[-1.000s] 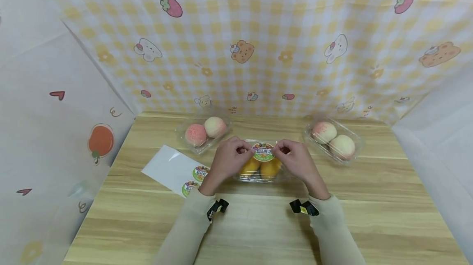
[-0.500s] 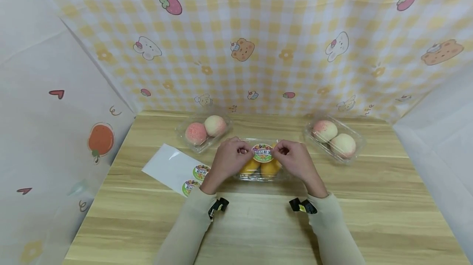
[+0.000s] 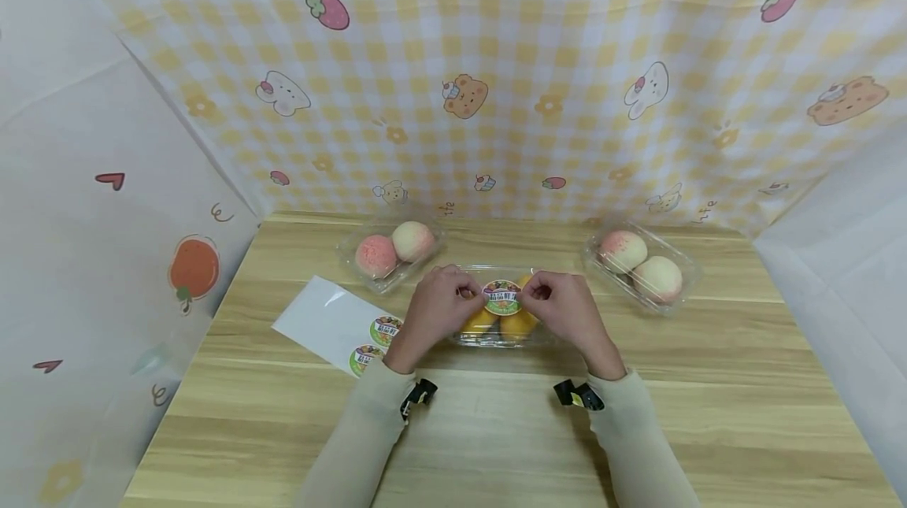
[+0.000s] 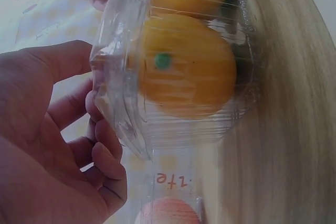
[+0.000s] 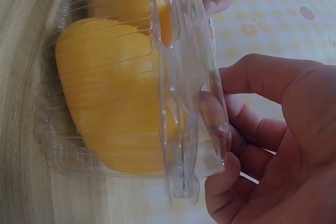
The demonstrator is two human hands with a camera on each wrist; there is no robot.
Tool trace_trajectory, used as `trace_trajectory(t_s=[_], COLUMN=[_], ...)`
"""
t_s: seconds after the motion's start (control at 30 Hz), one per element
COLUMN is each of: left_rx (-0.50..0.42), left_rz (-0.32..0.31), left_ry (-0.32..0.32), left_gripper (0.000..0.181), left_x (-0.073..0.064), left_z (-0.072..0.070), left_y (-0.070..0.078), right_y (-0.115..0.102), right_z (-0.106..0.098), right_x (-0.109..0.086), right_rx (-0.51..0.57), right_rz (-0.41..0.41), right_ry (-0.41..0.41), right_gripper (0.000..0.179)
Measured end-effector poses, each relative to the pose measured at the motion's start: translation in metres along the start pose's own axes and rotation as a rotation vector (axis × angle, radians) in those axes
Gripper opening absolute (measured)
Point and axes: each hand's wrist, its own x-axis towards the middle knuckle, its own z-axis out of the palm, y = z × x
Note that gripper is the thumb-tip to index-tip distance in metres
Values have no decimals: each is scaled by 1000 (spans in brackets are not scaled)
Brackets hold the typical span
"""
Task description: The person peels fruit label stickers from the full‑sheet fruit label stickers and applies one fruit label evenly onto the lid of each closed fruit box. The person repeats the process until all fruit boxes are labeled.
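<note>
A round fruit-label sticker (image 3: 502, 298) lies across the top of a clear plastic clamshell box (image 3: 489, 341). Inside the box are yellow-orange fruits (image 3: 519, 324), one showing a green stem nub in the left wrist view. My left hand (image 3: 442, 307) pinches the sticker's left edge between thumb and forefinger. The right hand (image 3: 567, 311) pinches its right edge the same way. Both hands are close over the lid, their other fingers curled. Whether the sticker touches the lid, I cannot tell.
Clear boxes with pinkish-white peach-like fruits stand behind, at the left (image 3: 375, 257) and at the right (image 3: 657, 281). A white backing sheet (image 3: 329, 319) with round stickers (image 3: 386, 330) lies left of the left hand, partly under that forearm. A checked cloth (image 3: 538, 138) hangs behind the wooden table (image 3: 737, 406).
Both hands have brought the sticker slightly down toward the near side of the lid, keeping their pinch on its edges. The boxes and the backing sheet have stayed put.
</note>
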Motion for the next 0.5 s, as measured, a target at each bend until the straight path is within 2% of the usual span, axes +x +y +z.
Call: trace_trajectory(t_s=[0.5], left_rx=[110], left_rz=[2], left_ry=[12], left_gripper=[12], left_x=[-2], left_z=[3], left_y=[4], right_y=[1], right_z=[3], right_x=[-1], right_rx=[-39], right_rz=[-32], right_ry=[27], right_gripper=[11])
